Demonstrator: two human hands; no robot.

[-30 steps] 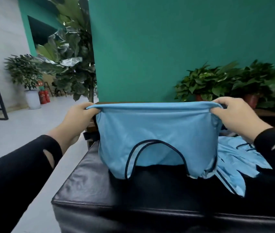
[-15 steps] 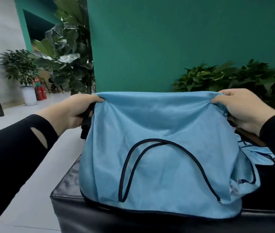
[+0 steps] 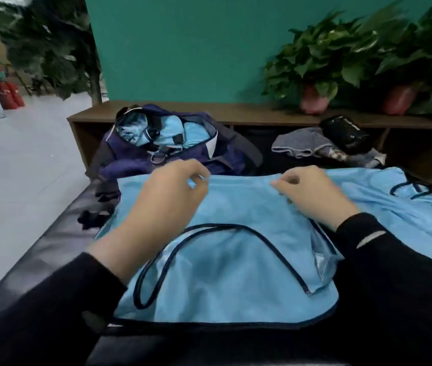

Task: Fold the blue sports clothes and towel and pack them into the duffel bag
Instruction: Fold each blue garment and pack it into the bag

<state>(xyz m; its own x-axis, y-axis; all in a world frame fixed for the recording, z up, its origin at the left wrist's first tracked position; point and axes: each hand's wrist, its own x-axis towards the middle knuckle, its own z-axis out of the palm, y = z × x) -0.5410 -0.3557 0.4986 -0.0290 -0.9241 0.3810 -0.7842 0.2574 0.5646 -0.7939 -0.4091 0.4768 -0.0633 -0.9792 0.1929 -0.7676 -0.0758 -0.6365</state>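
The shirt [image 3: 225,260] is spread flat on the desk [image 3: 51,249], its far edge pinched by left hand [image 3: 164,207] and right hand [image 3: 312,196]; if released unevenly, the fold could be skewed.

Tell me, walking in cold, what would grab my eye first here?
Probably the light blue sports top with dark piping, spread flat on the black padded bench in the foreground, with the left hand and right hand over its far edge. Behind it to the left, the navy duffel bag sits open with more light blue fabric inside.
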